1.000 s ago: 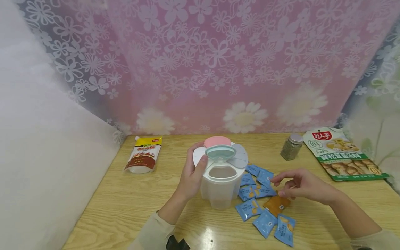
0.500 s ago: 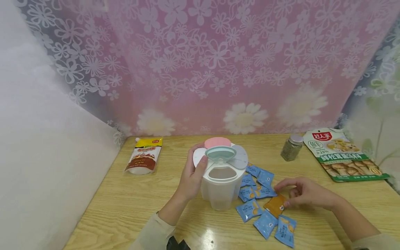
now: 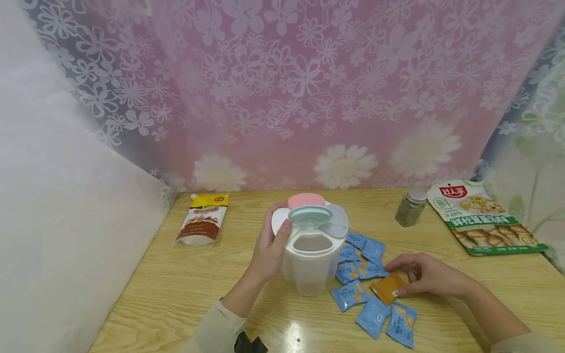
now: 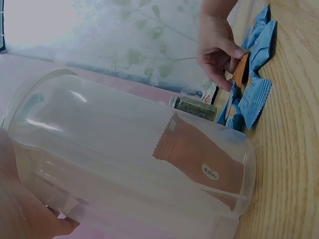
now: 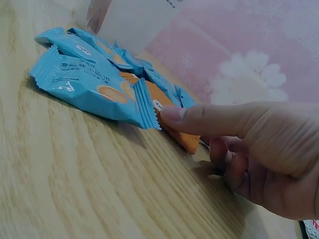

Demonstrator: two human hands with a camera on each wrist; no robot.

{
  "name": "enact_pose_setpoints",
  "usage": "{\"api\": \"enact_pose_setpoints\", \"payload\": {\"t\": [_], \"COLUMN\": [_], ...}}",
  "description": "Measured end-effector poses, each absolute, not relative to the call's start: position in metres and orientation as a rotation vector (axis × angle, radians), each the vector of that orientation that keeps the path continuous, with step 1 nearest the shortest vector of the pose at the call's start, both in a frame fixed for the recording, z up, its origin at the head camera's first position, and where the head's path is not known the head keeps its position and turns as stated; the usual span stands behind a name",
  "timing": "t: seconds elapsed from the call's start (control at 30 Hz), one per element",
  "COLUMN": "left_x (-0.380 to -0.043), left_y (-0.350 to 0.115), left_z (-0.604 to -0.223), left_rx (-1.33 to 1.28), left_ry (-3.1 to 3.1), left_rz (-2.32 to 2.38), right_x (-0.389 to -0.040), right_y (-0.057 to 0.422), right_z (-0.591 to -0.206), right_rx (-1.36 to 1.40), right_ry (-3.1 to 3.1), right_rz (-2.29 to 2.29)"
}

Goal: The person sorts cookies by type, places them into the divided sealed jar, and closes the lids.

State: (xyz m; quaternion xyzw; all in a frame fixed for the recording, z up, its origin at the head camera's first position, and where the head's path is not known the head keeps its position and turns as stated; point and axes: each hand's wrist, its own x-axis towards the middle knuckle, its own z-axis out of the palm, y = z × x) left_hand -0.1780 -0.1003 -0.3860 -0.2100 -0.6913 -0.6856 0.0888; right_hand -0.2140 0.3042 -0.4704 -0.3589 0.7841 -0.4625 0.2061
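Observation:
My left hand [image 3: 270,250] grips a translucent storage container [image 3: 311,274] from its left, thumb on the white lid and fingers behind. The container stands on the table with its front green flap [image 3: 310,215] raised over an opening. Inside, near the bottom, lies an orange packet [image 4: 199,162], seen in the left wrist view. My right hand [image 3: 430,277] has thumb and index finger at opposite edges of another orange snack packet [image 3: 387,288], pinching it among the blue ones. Its other fingers are curled under the palm. Several blue snack packets [image 3: 350,295] lie around it.
A yellow, white and brown pouch [image 3: 204,219] lies at the back left. At the back right stand a glass jar of dried herbs [image 3: 410,208] and, lying flat, a green and white mushroom bag [image 3: 485,215]. A floral curtain [image 3: 309,98] hangs behind the table.
My right hand has lowered toward the orange packet, its thumb now on the near right edge, and the packet has shifted slightly. My left hand and the container have stayed in place.

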Motion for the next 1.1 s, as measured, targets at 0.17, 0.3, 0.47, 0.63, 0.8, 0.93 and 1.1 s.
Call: {"api": "enact_pose_setpoints", "payload": {"t": [0.17, 0.3, 0.47, 0.63, 0.8, 0.93, 1.1], "left_x": [-0.178, -0.179, -0.180, -0.178, -0.178, -0.178, -0.178], "left_y": [-0.101, -0.102, -0.101, -0.100, -0.099, -0.099, -0.100], "left_z": [-0.387, -0.387, -0.388, -0.388, -0.387, -0.387, -0.386], "left_rx": [-0.614, -0.608, -0.599, -0.589, -0.601, -0.616, -0.620], "left_ry": [-2.059, -2.060, -2.051, -2.051, -2.060, -2.059, -2.055], "left_rz": [-2.034, -2.023, -2.026, -2.041, -2.055, -2.058, -2.055], "right_x": [-0.213, -0.213, -0.212, -0.214, -0.214, -0.212, -0.210], "right_y": [0.301, 0.301, 0.301, 0.308, 0.316, 0.315, 0.307], "right_z": [-0.468, -0.466, -0.465, -0.471, -0.474, -0.470, -0.459], "right_rx": [-0.990, -0.969, -0.895, -0.795, -0.603, -0.528, -0.524], "right_ry": [2.175, 2.172, 2.184, 2.175, 2.153, 2.122, 2.109], "right_rz": [-1.265, -1.259, -1.259, -1.323, -1.454, -1.567, -1.666]}}
